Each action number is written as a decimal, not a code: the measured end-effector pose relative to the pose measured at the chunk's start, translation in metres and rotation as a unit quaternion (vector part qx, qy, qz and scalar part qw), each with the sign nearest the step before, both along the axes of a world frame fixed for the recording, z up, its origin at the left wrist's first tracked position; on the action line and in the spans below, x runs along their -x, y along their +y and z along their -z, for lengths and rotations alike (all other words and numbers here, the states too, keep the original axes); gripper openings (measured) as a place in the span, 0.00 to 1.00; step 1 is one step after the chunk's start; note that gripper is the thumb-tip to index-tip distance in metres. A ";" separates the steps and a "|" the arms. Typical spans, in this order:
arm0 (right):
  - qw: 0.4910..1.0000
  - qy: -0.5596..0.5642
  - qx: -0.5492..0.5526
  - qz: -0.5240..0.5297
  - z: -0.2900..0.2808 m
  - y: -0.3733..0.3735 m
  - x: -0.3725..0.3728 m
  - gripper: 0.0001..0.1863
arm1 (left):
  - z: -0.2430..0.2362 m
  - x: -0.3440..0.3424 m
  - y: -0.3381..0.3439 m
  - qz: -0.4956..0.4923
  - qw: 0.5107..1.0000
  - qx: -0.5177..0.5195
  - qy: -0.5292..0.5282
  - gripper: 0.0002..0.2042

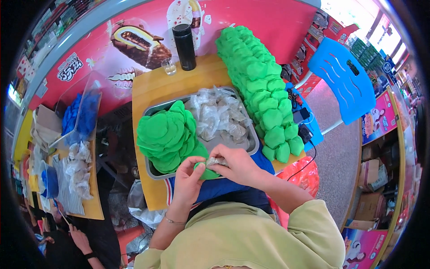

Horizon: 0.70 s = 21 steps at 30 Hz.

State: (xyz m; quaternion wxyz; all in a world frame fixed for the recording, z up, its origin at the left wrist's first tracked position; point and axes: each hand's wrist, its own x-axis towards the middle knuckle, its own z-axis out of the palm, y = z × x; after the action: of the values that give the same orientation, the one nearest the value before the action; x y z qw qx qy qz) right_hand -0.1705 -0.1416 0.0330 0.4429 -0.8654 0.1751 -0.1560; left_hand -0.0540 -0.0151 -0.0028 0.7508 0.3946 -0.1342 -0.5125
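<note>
Over the near edge of a grey metal tray (255, 142), my left hand (187, 178) pinches a green fabric piece (207, 173) between thumb and fingers. My right hand (236, 162) is closed on a small clear plastic packet (214, 162) with greyish contents, held against that green piece. A heap of flat, rounded green pieces (166, 134) fills the tray's left side. Many similar clear packets (217, 110) lie in its far right part. Along the table's right edge runs a long stack of puffed green pouches (264, 92).
A black bottle (184, 47) and a small glass (169, 67) stand at the wooden table's far end. Right of it is a blue chair (342, 78) with black cables nearby. A red plastic bag (302, 179) sits below. At left, another person's hand (79, 240) is near a second table (96, 197).
</note>
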 end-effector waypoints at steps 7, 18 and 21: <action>0.996 -0.084 -0.022 0.020 0.004 0.009 0.004 0.08 | -0.002 0.001 -0.002 -0.041 0.998 0.034 -0.040 0.04; 0.985 -0.132 -0.046 0.098 0.010 0.021 -0.002 0.08 | -0.001 -0.002 0.001 -0.046 0.989 0.114 -0.085 0.05; 0.982 -0.123 -0.060 0.127 0.013 0.022 -0.001 0.08 | -0.002 -0.003 0.002 -0.044 0.992 0.108 -0.055 0.05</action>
State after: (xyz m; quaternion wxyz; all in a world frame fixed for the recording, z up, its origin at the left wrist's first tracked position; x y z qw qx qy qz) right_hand -0.1694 -0.1192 0.0205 0.4888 -0.7821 0.2366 -0.3058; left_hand -0.0510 -0.0133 -0.0003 0.8025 0.3441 -0.2120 -0.4390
